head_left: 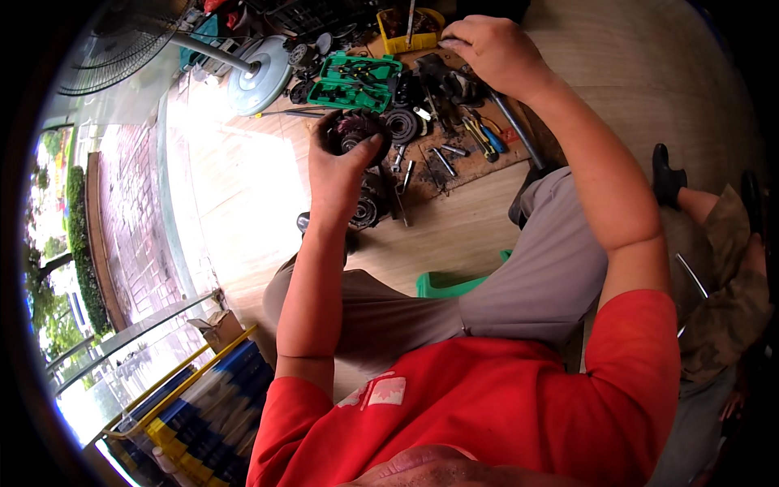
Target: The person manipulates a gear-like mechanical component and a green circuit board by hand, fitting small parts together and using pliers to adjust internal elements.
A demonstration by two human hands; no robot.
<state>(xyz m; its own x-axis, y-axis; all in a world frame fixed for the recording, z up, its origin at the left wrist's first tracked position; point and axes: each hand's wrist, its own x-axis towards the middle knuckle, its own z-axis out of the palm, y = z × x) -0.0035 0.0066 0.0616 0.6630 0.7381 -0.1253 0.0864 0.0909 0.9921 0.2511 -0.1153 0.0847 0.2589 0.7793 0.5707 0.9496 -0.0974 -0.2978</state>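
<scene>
My left hand [337,174] is raised over the floor, wrapped around a dark, round machine part [357,134] with reddish windings inside. My right hand [499,53] is farther out, beside a yellow bin [395,45] of dark bits with a thin rod [411,20] standing in it. Its fingers are pinched together at the bin's right edge. Whatever is between them is too small to name. A black ring-shaped part [402,126] lies just right of the held part. Another dark round part [365,209] rests below my left hand.
A green tool case [355,81] lies open on the floor. Screwdrivers [492,138], sockets [444,161] and dark greasy parts [449,81] lie on brown cardboard [479,166]. A fan's round base [260,75] stands at left. A green stool [446,286] shows between my legs. Another person's shoe [669,177] is at right.
</scene>
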